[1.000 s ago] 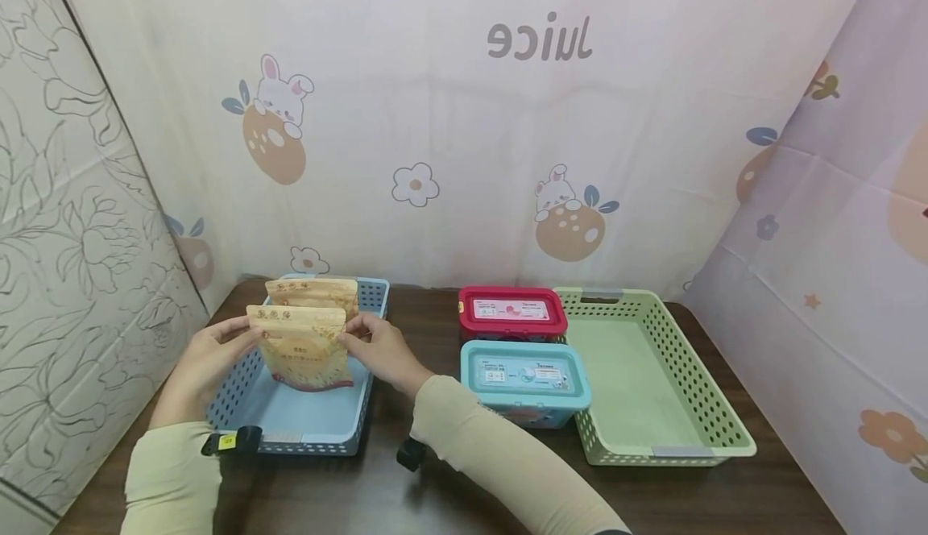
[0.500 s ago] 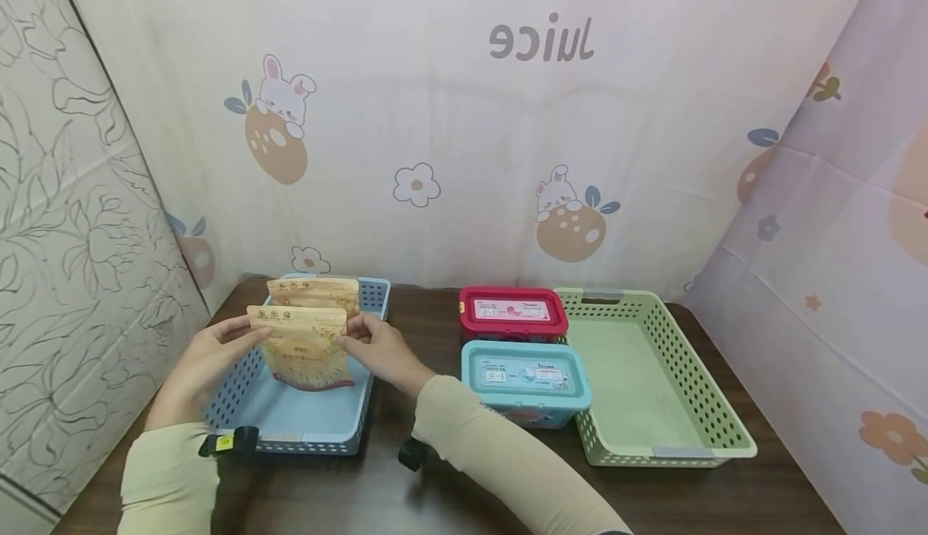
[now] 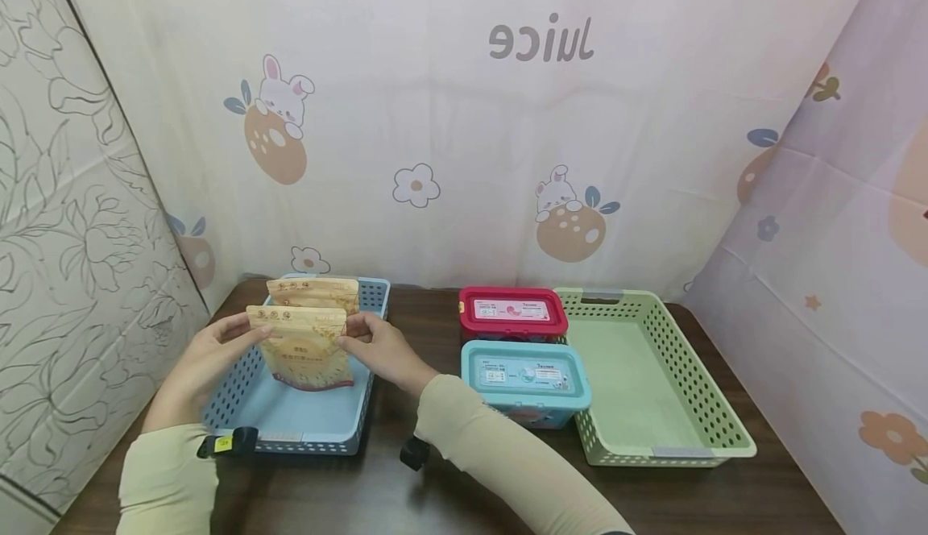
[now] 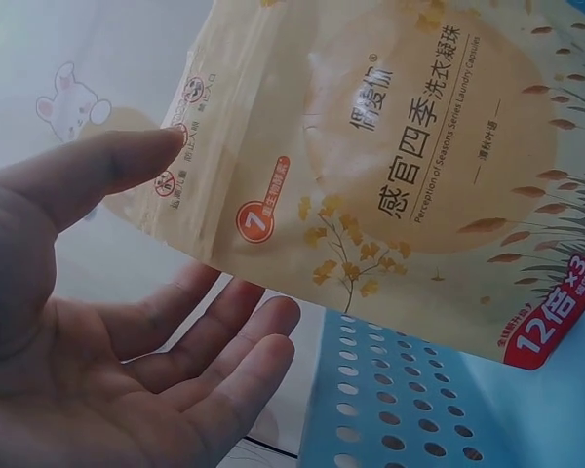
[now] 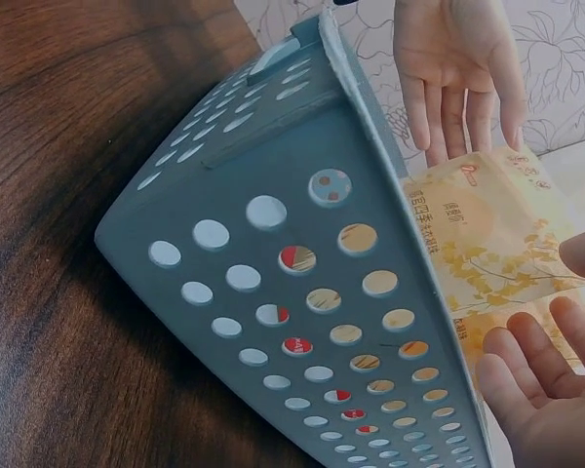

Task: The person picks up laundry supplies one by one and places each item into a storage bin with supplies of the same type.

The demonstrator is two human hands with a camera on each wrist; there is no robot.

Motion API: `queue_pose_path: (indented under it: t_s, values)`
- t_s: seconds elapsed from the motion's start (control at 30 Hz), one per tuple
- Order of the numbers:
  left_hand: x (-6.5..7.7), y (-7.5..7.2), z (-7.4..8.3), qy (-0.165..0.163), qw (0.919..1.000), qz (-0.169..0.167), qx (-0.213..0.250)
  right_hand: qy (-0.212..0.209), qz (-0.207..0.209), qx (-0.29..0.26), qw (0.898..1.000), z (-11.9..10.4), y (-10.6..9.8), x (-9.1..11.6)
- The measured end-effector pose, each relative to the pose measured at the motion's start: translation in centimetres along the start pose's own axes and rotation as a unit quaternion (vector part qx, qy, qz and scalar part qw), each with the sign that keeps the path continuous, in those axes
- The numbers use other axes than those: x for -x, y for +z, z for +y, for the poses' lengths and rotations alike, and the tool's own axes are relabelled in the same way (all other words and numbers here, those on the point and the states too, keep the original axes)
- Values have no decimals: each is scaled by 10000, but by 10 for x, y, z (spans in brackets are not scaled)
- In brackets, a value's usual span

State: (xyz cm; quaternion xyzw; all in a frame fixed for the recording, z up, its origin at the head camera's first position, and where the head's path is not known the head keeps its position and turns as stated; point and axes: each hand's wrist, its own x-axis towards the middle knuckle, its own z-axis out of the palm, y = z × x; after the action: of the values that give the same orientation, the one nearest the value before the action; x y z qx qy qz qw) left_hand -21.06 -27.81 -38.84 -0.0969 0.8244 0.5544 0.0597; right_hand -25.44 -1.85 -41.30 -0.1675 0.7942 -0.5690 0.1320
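A cream-yellow pouch of laundry capsules (image 3: pixel 308 354) with a red bottom strip stands upright in the blue basket (image 3: pixel 308 422). My left hand (image 3: pixel 206 362) pinches its upper left corner between thumb and fingers; in the left wrist view the thumb (image 4: pixel 127 161) lies on the pouch's front near the top seal. At the upper right edge, my right hand (image 3: pixel 384 350) pinches the same pouch. Behind it a second, similar pouch (image 3: pixel 326 287) leans toward the basket's back, partly hidden. Through the basket's holes, the right wrist view shows parts of the pouches.
To the right, a red lidded box (image 3: pixel 512 309) and a light blue lidded box (image 3: pixel 525 378) stand one before the other. Beside them is a pale green basket (image 3: pixel 667 454). A printed curtain (image 3: pixel 464 140) hangs behind the dark wooden table (image 3: pixel 406 487).
Both hands keep their pinch and the pouch stays almost still. My left wrist has shifted very slightly to the left.
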Motion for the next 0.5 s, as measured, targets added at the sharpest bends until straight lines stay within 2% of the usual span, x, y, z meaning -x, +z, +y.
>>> queue_pose_path:
  t_s: [0.2, 0.33, 0.5]
  values:
    - [3, -2, 1, 224, 9997, 65, 63, 117, -65, -220, 9997, 0, -3, 2]
    - [5, -2, 2, 437, 9987, 190, 156, 28, -84, -373, 9993, -4, -8, 4]
    - [8, -5, 6, 483, 9983, 299, 115, -56, -97, -513, 9986, -11, -14, 9]
